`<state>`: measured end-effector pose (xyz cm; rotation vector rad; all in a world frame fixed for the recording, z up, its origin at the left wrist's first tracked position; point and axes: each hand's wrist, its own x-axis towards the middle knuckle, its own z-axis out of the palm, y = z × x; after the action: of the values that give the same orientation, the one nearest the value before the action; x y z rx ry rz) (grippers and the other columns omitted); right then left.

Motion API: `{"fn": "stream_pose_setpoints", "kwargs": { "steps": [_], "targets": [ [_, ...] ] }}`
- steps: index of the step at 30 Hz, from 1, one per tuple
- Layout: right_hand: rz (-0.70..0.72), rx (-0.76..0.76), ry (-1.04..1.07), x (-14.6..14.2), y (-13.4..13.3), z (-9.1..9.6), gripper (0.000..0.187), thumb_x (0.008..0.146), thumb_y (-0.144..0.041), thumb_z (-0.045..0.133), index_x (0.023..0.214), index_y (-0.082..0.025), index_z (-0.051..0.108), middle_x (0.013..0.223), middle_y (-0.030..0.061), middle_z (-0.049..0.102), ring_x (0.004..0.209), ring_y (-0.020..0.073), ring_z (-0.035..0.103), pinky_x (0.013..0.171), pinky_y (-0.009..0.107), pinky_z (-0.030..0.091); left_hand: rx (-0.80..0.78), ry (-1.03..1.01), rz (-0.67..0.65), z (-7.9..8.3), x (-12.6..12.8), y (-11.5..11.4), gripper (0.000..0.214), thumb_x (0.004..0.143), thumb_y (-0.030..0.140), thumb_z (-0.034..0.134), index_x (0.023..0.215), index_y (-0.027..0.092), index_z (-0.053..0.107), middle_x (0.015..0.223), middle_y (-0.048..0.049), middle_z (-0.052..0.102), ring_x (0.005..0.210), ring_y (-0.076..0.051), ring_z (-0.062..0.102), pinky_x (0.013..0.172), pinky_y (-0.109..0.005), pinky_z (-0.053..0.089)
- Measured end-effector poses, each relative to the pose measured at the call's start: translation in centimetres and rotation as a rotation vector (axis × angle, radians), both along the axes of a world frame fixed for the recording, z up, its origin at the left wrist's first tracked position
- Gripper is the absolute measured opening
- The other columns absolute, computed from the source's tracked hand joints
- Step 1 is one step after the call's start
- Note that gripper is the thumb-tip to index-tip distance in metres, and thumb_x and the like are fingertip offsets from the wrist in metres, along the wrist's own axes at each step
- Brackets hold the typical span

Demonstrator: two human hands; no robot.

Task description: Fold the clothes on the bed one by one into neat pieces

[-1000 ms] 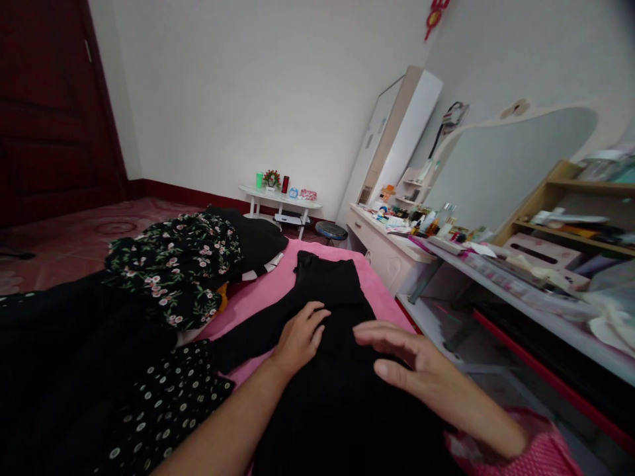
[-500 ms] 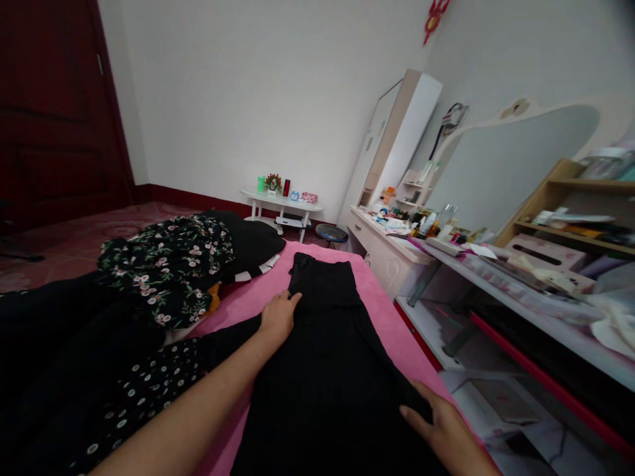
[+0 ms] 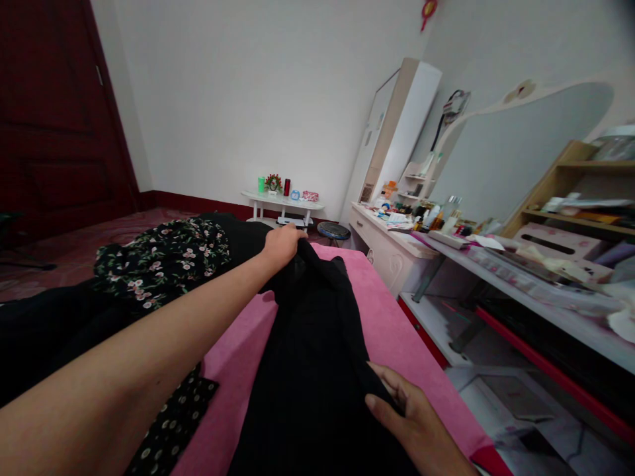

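A long black garment (image 3: 312, 357) lies lengthwise in front of me on a pink cover (image 3: 381, 301); its exact kind is unclear. At its far end, my left hand (image 3: 285, 246) grips the cloth and holds it raised, with the edge folding over. My right hand (image 3: 407, 413) pinches the near right edge between thumb and fingers. Left of the garment lies a black cloth with pale dots (image 3: 173, 423), partly hidden by my left forearm. Beyond that forearm are a black floral garment (image 3: 166, 258) and other dark clothes (image 3: 54, 330).
On the right stand a white dressing table (image 3: 387, 244) with a mirror (image 3: 526, 145) and a cluttered desk (image 3: 516, 284). A round stool (image 3: 333, 231) and a small white table (image 3: 262, 198) with ornaments are by the far wall. A dark red door (image 3: 49, 112) is at left.
My left hand has moved forward to the garment's far end and lifted it. My right hand has shifted left with the right edge, drawing it inward and exposing more pink cover.
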<state>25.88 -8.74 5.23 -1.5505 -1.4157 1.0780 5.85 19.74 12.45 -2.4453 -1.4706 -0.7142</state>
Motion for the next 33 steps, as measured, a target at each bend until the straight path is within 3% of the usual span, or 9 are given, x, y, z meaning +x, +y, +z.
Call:
{"fn": "stream_pose_setpoints", "kwargs": {
  "steps": [4,8,13,17,21,23,26,28,33],
  "targets": [
    [0.027,-0.095,-0.109,-0.8,-0.3,-2.4,0.064,0.078,-0.044,0.060,0.135,-0.017,0.048,0.137,0.0113,0.052,0.130,0.0255,0.044,0.107,0.039,0.036,-0.033,0.073,0.024,-1.4,-1.3,0.1,0.036,0.089,0.017,0.040,0.109,0.028,0.068,0.104,-0.0065,0.060,0.084,-0.021,0.060,0.073,-0.031,0.044],
    [0.120,-0.141,-0.258,-1.2,-0.8,-4.1,0.061,0.076,-0.032,0.060,0.135,-0.019,0.050,0.124,0.0097,0.061,0.116,0.0241,0.055,0.099,0.033,0.043,-0.048,0.080,0.042,-3.8,-3.7,0.4,0.038,0.088,0.011,0.041,0.108,0.028,0.069,0.104,-0.0064,0.059,0.089,-0.021,0.056,0.073,-0.030,0.042],
    [0.266,-0.215,-0.346,-2.2,-0.7,-1.9,0.057,0.072,-0.033,0.067,0.128,-0.025,0.058,0.112,0.0067,0.067,0.101,0.0228,0.062,0.087,0.029,0.048,-0.048,0.164,-0.059,-5.9,-4.0,-1.1,0.034,0.077,0.003,0.054,0.098,0.022,0.072,0.119,-0.0074,0.054,0.114,-0.028,0.041,0.093,-0.040,0.036],
    [0.331,-0.193,-0.465,-3.1,-0.1,0.5,0.036,0.070,-0.029,0.069,0.106,-0.027,0.070,0.099,0.0029,0.071,0.091,0.0212,0.065,0.077,0.025,0.047,-0.069,0.100,-0.315,-8.5,-0.7,-5.0,0.033,0.077,0.013,0.060,0.105,0.028,0.069,0.131,-0.0053,0.050,0.119,-0.026,0.042,0.100,-0.043,0.033],
    [0.426,-0.062,-0.505,-2.6,2.8,0.6,0.013,0.076,-0.032,0.066,0.071,-0.022,0.071,0.069,-0.0019,0.066,0.066,0.0132,0.061,0.058,0.020,0.041,-0.167,-0.056,-0.458,-12.5,2.3,-8.6,0.026,0.083,0.028,0.059,0.107,0.027,0.069,0.123,-0.0073,0.057,0.112,-0.026,0.051,0.098,-0.043,0.038],
    [0.346,0.092,-0.519,-1.8,5.5,-0.6,0.023,0.081,-0.033,0.060,0.064,-0.019,0.066,0.064,-0.0018,0.060,0.061,0.0116,0.056,0.056,0.021,0.039,-0.182,-0.121,-0.427,-14.4,2.9,-9.4,0.028,0.085,0.028,0.056,0.111,0.027,0.067,0.124,-0.0077,0.057,0.114,-0.026,0.051,0.099,-0.041,0.039],
    [0.023,0.336,-0.557,-0.5,9.5,-3.6,0.017,0.084,-0.023,0.050,0.089,-0.017,0.066,0.082,0.0025,0.062,0.071,0.0141,0.058,0.066,0.025,0.045,-0.181,-0.190,-0.409,-15.9,2.9,-9.6,0.031,0.087,0.024,0.053,0.115,0.027,0.065,0.126,-0.0070,0.056,0.116,-0.025,0.051,0.101,-0.040,0.039],
    [-0.121,0.434,-0.607,0.1,11.3,-5.9,0.026,0.082,-0.015,0.046,0.103,-0.017,0.061,0.094,0.0065,0.062,0.080,0.0170,0.059,0.075,0.030,0.048,-0.196,-0.213,-0.415,-16.2,2.7,-9.3,0.032,0.086,0.020,0.053,0.115,0.026,0.064,0.121,-0.0060,0.058,0.112,-0.023,0.053,0.099,-0.039,0.041],
    [-0.178,0.494,-0.738,0.0,12.1,-9.2,0.032,0.082,-0.009,0.037,0.103,-0.019,0.059,0.099,0.0093,0.061,0.095,0.0220,0.059,0.085,0.036,0.048,-0.171,-0.229,-0.339,-15.4,2.6,-7.6,0.045,0.082,0.010,0.051,0.124,0.025,0.056,0.125,-0.0054,0.055,0.114,-0.022,0.050,0.096,-0.038,0.042]
  ]
}}
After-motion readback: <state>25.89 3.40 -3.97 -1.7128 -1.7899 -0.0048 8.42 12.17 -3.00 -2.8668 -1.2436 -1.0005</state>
